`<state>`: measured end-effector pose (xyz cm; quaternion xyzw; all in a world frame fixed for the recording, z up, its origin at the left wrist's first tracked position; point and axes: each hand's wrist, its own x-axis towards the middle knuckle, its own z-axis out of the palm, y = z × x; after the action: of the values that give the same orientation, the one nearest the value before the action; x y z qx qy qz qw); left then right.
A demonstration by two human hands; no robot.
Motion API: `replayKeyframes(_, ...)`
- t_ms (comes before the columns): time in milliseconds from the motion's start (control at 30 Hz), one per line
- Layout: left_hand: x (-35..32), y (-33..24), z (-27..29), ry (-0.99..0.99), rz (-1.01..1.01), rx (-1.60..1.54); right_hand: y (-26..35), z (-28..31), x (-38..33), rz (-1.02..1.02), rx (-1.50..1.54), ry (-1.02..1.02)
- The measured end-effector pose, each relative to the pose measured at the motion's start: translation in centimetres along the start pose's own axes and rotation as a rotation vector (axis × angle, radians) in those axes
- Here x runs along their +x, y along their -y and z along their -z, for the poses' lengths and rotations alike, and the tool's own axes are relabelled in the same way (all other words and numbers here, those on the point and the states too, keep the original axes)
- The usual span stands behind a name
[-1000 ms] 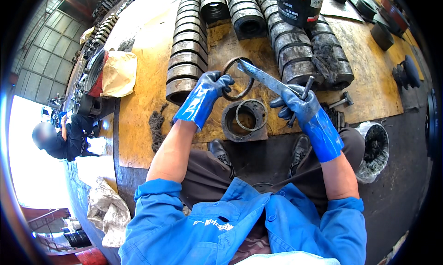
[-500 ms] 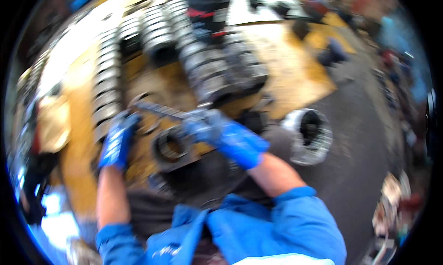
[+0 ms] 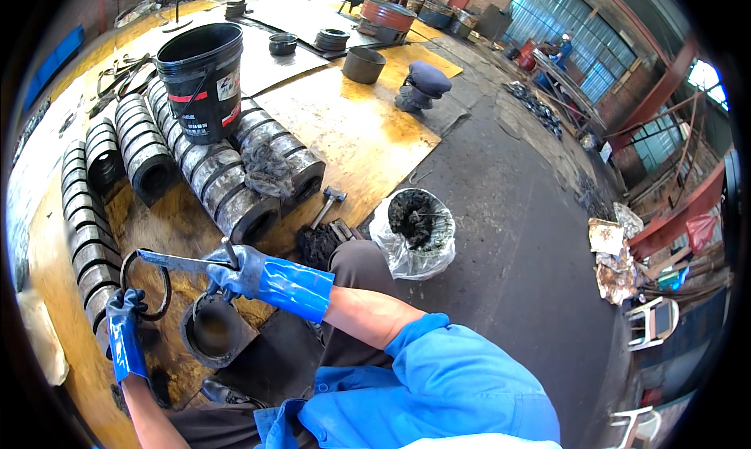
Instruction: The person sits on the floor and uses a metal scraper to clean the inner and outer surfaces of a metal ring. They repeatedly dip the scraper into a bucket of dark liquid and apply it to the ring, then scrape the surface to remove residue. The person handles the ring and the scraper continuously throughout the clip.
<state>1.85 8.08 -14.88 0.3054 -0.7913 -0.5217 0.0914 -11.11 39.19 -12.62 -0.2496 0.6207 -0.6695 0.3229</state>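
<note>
Gloved hands with ring and blade, seen from above. The left hand [image 3: 125, 308] is closed around the near side of a dark ring [image 3: 167, 289], which is held up beside the leftmost row of ribbed metal cylinders [image 3: 82, 222]. The right hand [image 3: 236, 272] clenches a long flat blade [image 3: 180, 261] together with a dark rod [image 3: 229, 251]; the blade's tip overlaps the ring's far edge, though contact cannot be confirmed. Below the blade, a round-bored housing [image 3: 188, 343] rests on the yellow sheet [image 3: 344, 116]; a hammer [image 3: 329, 202] lies to the right. The ring appears to be thin, stiff metal, probably light enough for one hand and possibly slippery if oily; its rim is best pinched opposite the blade, with fingers clear of the edge
</note>
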Motion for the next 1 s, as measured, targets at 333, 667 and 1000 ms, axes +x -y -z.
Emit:
replayKeyframes(333, -0.2, -0.2, -0.8, -0.044, 0.023, -0.02, 0.9, 0.6, -0.4, -0.017, -0.075, 0.017)
replayKeyframes(667, 2.8, 4.2, 0.1, -0.036, 0.013, -0.05, 1.1, 0.5, -0.2, -0.051, -0.078, 0.057)
replayKeyframes(1000, 2.1, 3.0, -0.1, -0.057, -0.045, -0.086, 0.6, 0.5, 0.4, -0.05, 0.143, 0.034)
